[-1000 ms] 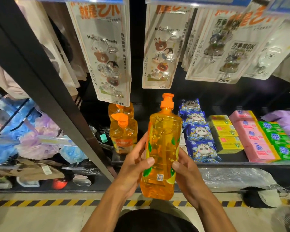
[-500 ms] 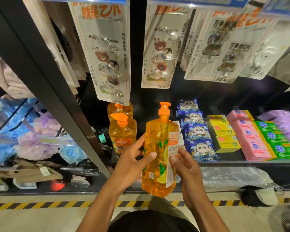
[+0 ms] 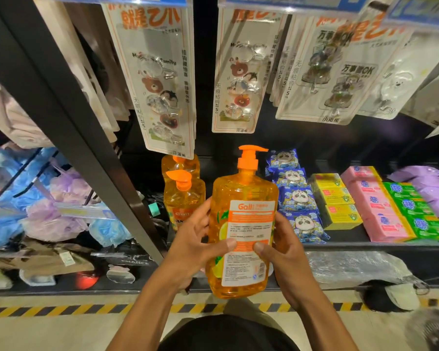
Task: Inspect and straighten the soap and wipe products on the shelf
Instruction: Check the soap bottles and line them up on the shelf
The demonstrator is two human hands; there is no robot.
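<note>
The one camera sits on the person's head, tipped forward and down, close over the fingers (image 3: 223, 245) that hold the soap bottle (image 3: 243, 198). Its wide lens bends the edges. Beyond the fingers runs the shelf (image 3: 365, 245); above them hang the hook cards (image 3: 162, 79); below them lies the striped floor tape (image 3: 61, 310), nearest the wearer.

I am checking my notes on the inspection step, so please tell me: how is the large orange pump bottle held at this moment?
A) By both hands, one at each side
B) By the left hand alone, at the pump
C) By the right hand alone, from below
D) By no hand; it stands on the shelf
A: the left hand and the right hand grip the orange pump bottle at its sides, with both thumbs on its label.
</note>
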